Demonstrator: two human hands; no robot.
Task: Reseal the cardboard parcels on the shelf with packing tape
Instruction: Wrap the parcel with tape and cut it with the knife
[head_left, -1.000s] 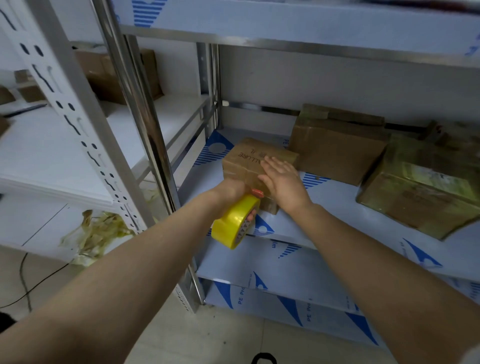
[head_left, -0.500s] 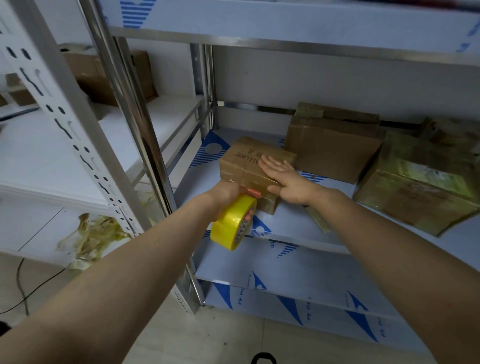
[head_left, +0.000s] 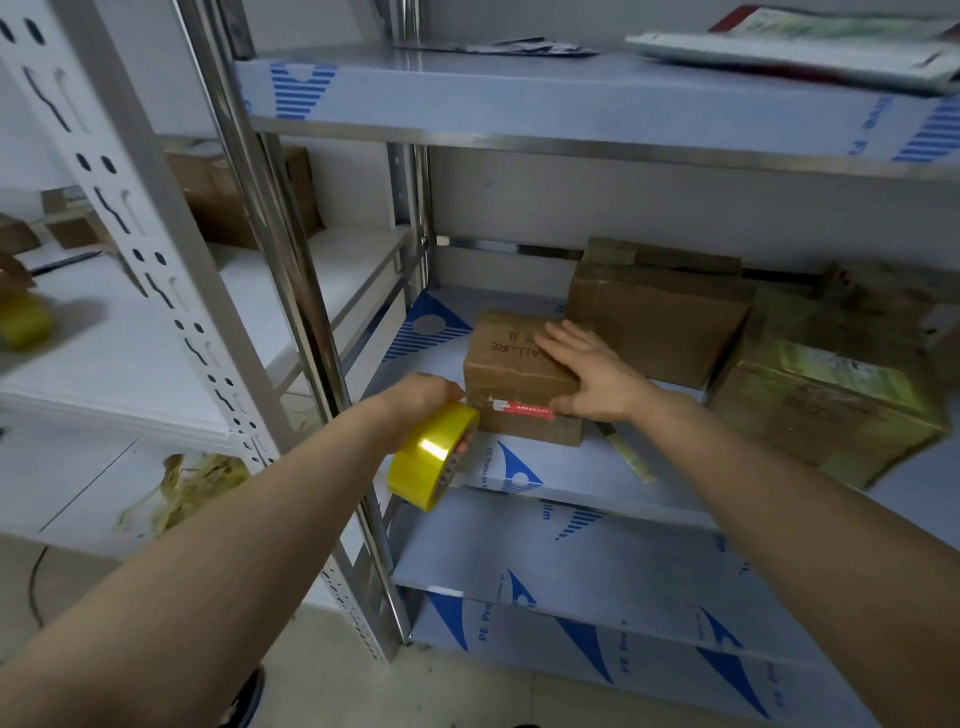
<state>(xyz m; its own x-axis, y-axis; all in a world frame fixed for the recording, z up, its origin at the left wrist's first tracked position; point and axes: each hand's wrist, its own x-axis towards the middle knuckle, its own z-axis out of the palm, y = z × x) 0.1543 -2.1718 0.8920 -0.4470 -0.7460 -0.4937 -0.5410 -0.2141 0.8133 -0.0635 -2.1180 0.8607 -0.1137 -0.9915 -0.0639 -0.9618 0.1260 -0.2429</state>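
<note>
The left hand (head_left: 423, 397) grips a yellow tape roll (head_left: 434, 462), fingers curled round it, just off the front left corner of the small parcel (head_left: 511, 364). The right hand (head_left: 592, 376) lies flat on the parcel's top, fingers straight and spread, the thumb down on the front face near the right corner.

The parcel sits toward the front left of the middle shelf (head_left: 566, 480), close to its lip. Bare board runs to its left as far as the steel upright (head_left: 291, 291), which stands just beside the left forearm. Overhead, the upper shelf (head_left: 571, 98) caps the bay, with papers (head_left: 805, 47) lying on it.

Behind the parcel's right rear corner is a larger carton (head_left: 654, 306), just beside it or touching; I cannot tell which. Farther right, past a gap where a pale strip (head_left: 631, 457) lies, is a tape-wrapped box (head_left: 826, 405) near the front edge. On the neighbouring rack to the left lie a second roll (head_left: 21, 322) and, lower down, a heap of crumpled tape (head_left: 187, 483).

The parcel is brown cardboard with dark lettering upside down on top and a red-and-white strip (head_left: 522, 410) along its front.
</note>
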